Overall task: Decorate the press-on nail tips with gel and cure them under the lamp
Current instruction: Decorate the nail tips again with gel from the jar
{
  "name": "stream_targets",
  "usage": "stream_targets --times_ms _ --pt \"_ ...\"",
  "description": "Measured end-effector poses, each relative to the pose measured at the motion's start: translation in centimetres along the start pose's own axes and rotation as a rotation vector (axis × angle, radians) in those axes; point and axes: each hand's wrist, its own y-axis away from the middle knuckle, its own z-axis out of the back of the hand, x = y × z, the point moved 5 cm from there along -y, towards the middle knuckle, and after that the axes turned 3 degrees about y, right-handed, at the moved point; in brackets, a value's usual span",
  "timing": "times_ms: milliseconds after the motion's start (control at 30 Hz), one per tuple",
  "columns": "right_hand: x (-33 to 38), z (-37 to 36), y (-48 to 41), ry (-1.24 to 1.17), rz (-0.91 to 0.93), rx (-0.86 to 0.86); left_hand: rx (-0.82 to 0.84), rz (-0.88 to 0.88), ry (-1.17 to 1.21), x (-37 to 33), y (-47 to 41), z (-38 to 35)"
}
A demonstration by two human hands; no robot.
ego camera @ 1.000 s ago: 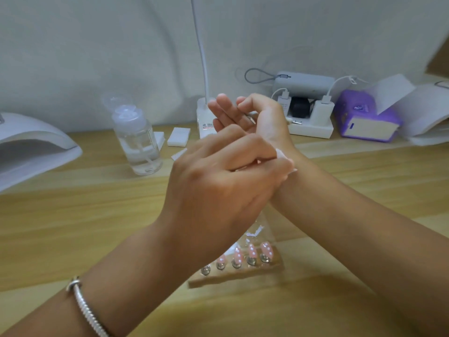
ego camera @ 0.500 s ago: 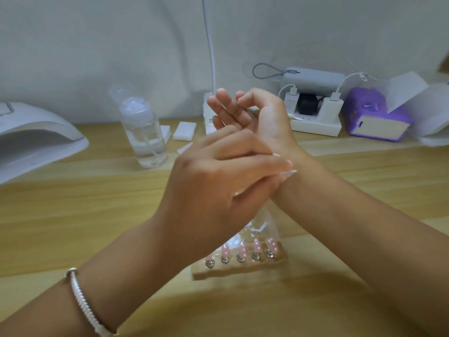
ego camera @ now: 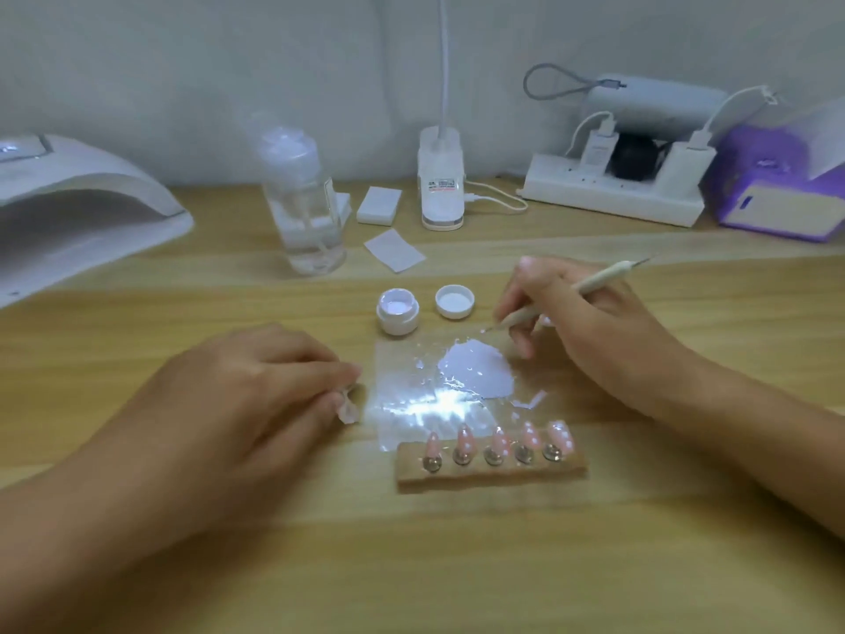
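Observation:
Several pink press-on nail tips (ego camera: 497, 439) stand in a row on a wooden holder strip (ego camera: 491, 471) near the table's front. Behind them lies a clear plastic sheet (ego camera: 411, 404) with a white gel smear (ego camera: 478, 368). An open gel jar (ego camera: 397, 311) and its lid (ego camera: 454, 301) sit behind the sheet. My right hand (ego camera: 580, 331) grips a thin dotting tool (ego camera: 571, 292), its tip just above the sheet's far right corner. My left hand (ego camera: 256, 395) rests on the table left of the sheet, pinching a small crumpled wipe (ego camera: 346, 410).
The white curing lamp (ego camera: 68, 212) stands at the far left. A clear pump bottle (ego camera: 302, 199), white pads (ego camera: 379, 205), a loose wipe (ego camera: 394, 250), a desk lamp base (ego camera: 440, 185), a power strip (ego camera: 612, 194) and a purple tissue pack (ego camera: 777, 194) line the back.
My hands were raised together, the left rubbing the right wrist with the wipe. Now both are lowered and apart at the sheet's sides, uncovering the jar, lid and gel.

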Motion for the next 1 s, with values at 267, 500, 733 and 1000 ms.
stream_targets --times_ms 267,500,733,1000 --pt "0.2 -0.8 0.5 -0.022 0.154 -0.070 -0.137 0.107 0.033 -0.2 1.2 1.1" --pt "-0.3 -0.9 0.8 -0.034 0.099 -0.063 -0.042 0.038 0.241 -3.4 1.4 -1.5" --pt "-0.1 -1.1 0.8 -0.028 0.101 -0.058 -0.047 0.107 0.439 -3.9 0.5 -2.7" --pt "0.0 -0.9 0.8 -0.041 0.094 -0.071 -0.105 0.175 0.505 -3.9 0.2 -3.3"
